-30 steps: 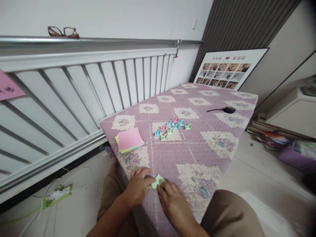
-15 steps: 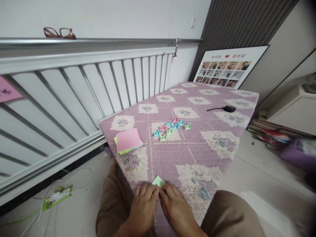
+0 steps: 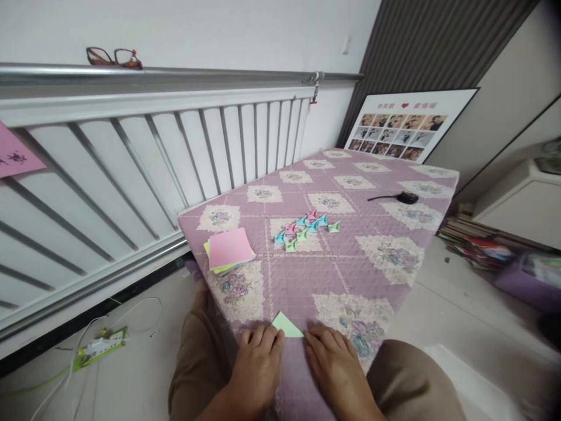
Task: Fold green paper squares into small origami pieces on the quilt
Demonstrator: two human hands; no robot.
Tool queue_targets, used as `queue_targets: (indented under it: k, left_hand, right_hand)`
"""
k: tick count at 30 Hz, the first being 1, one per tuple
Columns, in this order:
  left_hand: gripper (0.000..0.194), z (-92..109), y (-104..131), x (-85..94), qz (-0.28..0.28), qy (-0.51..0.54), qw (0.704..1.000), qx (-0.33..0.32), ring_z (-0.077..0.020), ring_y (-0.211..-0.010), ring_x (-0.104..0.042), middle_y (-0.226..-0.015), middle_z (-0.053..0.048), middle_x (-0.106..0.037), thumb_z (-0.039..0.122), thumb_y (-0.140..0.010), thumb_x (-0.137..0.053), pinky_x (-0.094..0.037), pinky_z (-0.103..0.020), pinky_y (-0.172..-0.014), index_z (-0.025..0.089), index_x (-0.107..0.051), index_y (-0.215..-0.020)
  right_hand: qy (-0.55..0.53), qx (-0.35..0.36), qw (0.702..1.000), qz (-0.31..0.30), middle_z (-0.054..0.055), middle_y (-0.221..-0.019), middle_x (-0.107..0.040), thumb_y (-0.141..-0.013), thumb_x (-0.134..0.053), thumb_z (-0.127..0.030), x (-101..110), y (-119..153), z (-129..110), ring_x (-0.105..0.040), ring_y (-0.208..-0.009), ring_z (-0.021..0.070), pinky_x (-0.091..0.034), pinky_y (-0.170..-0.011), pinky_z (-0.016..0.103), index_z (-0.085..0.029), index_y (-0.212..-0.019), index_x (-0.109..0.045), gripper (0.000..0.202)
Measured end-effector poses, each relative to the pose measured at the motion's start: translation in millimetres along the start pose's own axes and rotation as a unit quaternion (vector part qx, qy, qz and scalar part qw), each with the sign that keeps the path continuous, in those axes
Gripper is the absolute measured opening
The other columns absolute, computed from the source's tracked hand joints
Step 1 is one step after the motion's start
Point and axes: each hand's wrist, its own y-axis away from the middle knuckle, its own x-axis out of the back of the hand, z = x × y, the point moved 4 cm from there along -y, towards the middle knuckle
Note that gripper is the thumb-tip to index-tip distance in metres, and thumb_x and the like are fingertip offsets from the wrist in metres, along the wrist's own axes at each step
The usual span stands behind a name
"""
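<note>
A light green square of paper [image 3: 286, 325], folded into a triangle, lies near the table's front edge with its long folded side toward me. My left hand [image 3: 259, 363] presses down on its left corner, the fingers close together and covering that corner. At the opposite corner, my right hand [image 3: 333, 359] rests palm down on the cloth, its fingers laid out and fingertips at the paper's tip. Farther up the table stand several small folded paper pieces [image 3: 302, 235] in pink, blue and green. To their left is a stack of coloured paper sheets [image 3: 230, 248], pink on top.
A purple flowered cloth covers the table [image 3: 302, 280]. A black round object with a thin tail [image 3: 407, 197] lies at the far right. Along the left runs a white radiator [image 3: 193, 146], with glasses [image 3: 114, 57] on the pipe above. A power strip [image 3: 100, 349] lies on the floor.
My right hand has slid right along the folded edge, away from my left hand, uncovering more of the green triangle. The left hand stays nearly in place. The view has shifted slightly.
</note>
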Motion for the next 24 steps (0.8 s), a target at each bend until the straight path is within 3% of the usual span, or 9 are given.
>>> queue_targets:
  k: [2, 4, 8, 15, 20, 24]
  left_hand:
    - [0.037, 1, 0, 1.5, 0.002, 0.008, 1.0, 0.002, -0.0247, -0.108, -0.045, -0.12, -0.004, -0.056, 0.024, -0.092, -0.044, -0.032, -0.043, -0.089, 0.026, -0.047, -0.129]
    - [0.036, 1, 0, 3.5, 0.004, 0.018, 1.0, 0.003, -0.0245, -0.108, -0.045, -0.12, -0.004, -0.057, 0.025, -0.093, -0.043, -0.032, -0.043, -0.09, 0.026, -0.048, -0.128]
    - [0.033, 1, 0, 6.5, 0.005, 0.034, 0.999, 0.002, -0.024, -0.11, -0.046, -0.121, -0.004, -0.057, 0.024, -0.093, -0.042, -0.031, -0.043, -0.093, 0.027, -0.053, -0.124]
    - [0.04, -11, 18, 9.3, 0.015, 0.015, 0.999, 0.036, -0.0244, -0.117, -0.043, -0.129, -0.003, -0.053, 0.021, -0.089, -0.045, -0.03, -0.042, -0.098, 0.025, -0.048, -0.129]
    - [0.04, -15, 28, 14.0, 0.001, 0.016, 0.998, 0.054, -0.0239, -0.12, -0.041, -0.131, -0.003, -0.052, 0.018, -0.088, -0.045, -0.031, -0.041, -0.098, 0.024, -0.049, -0.127]
    - [0.029, -16, 19, 26.3, -0.004, 0.051, 0.995, 0.083, -0.0231, -0.112, -0.046, -0.121, -0.002, -0.057, 0.019, -0.087, -0.049, -0.035, -0.039, -0.092, 0.025, -0.056, -0.115]
  right_hand:
    - [-0.016, -0.02, 1.0, 0.011, 0.007, -0.098, -0.067, -0.087, -0.045, -0.017, 0, -7, -8, -0.06, -0.091, 0.0248, -0.044, -0.082, 0.043, -0.022, -0.101, -0.063, 0.023]
    - [-0.061, 0.013, 0.998, 0.016, 0.008, -0.103, -0.067, -0.086, -0.045, -0.013, -3, -14, -25, -0.06, -0.095, 0.0238, -0.046, -0.085, 0.042, -0.021, -0.111, -0.059, 0.029]
    - [-0.118, 0.034, 0.992, -0.02, 0.007, -0.101, -0.068, -0.084, -0.047, -0.007, -17, -21, -47, -0.062, -0.092, 0.0218, -0.05, -0.084, 0.04, -0.02, -0.114, -0.058, 0.034]
    - [-0.119, 0.051, 0.992, -0.006, 0.006, -0.102, -0.069, -0.082, -0.044, -0.004, -24, -15, -34, -0.063, -0.093, 0.0207, -0.052, -0.084, 0.038, -0.022, -0.122, -0.053, 0.044]
    - [-0.102, 0.036, 0.994, 0.008, 0.008, -0.098, -0.068, -0.084, -0.044, -0.006, -23, -14, -28, -0.063, -0.09, 0.0208, -0.052, -0.081, 0.037, -0.019, -0.119, -0.055, 0.039]
    - [-0.094, 0.017, 0.995, -0.036, 0.007, -0.093, -0.066, -0.081, -0.054, -0.01, -20, -21, -34, -0.061, -0.085, 0.022, -0.051, -0.077, 0.037, -0.021, -0.112, -0.06, 0.033]
